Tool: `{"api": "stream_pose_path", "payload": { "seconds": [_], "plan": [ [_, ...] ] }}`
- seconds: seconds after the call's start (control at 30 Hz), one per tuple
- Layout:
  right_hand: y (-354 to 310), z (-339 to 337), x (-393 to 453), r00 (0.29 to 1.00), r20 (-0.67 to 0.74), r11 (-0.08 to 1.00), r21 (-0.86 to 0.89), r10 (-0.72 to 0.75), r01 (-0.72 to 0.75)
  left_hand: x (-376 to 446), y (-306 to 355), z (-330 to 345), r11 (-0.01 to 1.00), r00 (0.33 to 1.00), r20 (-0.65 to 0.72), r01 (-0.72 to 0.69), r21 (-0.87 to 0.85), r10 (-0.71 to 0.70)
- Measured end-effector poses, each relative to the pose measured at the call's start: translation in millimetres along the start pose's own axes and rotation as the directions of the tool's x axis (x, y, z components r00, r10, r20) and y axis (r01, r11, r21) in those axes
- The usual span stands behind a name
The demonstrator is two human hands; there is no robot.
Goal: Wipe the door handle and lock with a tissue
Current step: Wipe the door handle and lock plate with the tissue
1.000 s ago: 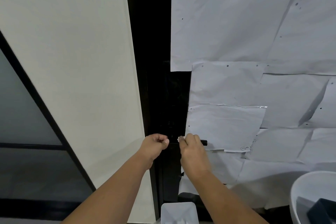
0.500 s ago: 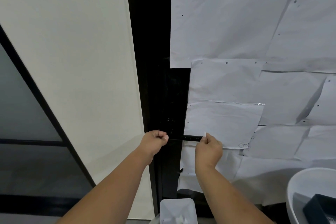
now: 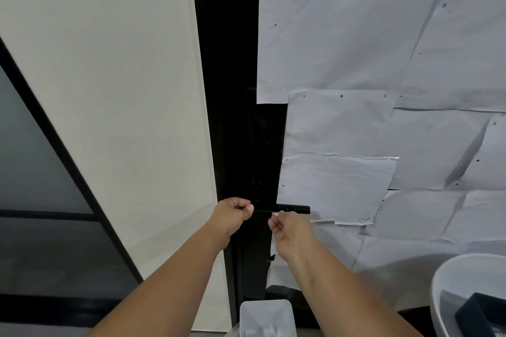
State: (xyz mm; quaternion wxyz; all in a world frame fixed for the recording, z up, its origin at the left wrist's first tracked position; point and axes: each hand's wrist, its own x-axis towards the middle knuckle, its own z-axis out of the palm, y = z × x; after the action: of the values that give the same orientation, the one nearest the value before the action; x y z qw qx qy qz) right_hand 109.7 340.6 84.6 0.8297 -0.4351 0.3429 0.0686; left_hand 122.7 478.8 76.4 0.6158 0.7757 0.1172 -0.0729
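Though only a scrap of white shows, the tissue (image 3: 274, 215) sits pinched in the fingertips of the right hand (image 3: 291, 230), just below the middle of the frame and right under the black door handle (image 3: 291, 208). That handle is a straight lever running out to the right from the dark lock plate (image 3: 256, 161), which climbs the black door edge at frame centre.

The left hand (image 3: 232, 215) is curled into a loose fist at the lever's inner end, thumb against forefinger. It seems to steady the handle near its pivot, but whether it truly grips anything there I cannot tell against all that black.

My guess is the tissue will be feather-light, limp and quick to tear or ball up. It is best kept bunched between thumb and fingers, as it is now, and wrapped round the lever rather than dragged flat. The handle looks rigid and smooth, probably metal, and it may dip under pressure, so steadying it makes sense.

White paper sheets (image 3: 356, 35) are taped over the door to the right. At the bottom centre stands a small white bin (image 3: 267, 309) with what look like crumpled white scraps in it. In the lower right corner a white round tub (image 3: 443, 282) holds a dark box (image 3: 479, 314).
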Motion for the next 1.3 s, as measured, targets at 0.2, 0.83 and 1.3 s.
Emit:
{"api": "stream_pose_path", "payload": {
  "seconds": [0.2,0.83,1.3],
  "plan": [
    [-18.3,-16.5,-8.5,0.964,0.201,0.756,-0.600,-0.176,0.264,0.6,-2.7,0.7,0.999,1.000,0.021,0.024,-0.025,-0.024],
    [-15.8,-10.1,2.5,0.714,0.479,-0.004,-0.832,-0.510,0.555,3.5,-13.0,10.7,0.925,0.946,0.134,0.317,-0.209,-0.294],
    [-17.8,-19.7,19.6,0.419,0.754,-0.580,-0.656,-0.505,0.483,25.8,-7.8,34.0,0.592,0.866,0.190,0.462,-0.661,-0.463]
  ]
}}
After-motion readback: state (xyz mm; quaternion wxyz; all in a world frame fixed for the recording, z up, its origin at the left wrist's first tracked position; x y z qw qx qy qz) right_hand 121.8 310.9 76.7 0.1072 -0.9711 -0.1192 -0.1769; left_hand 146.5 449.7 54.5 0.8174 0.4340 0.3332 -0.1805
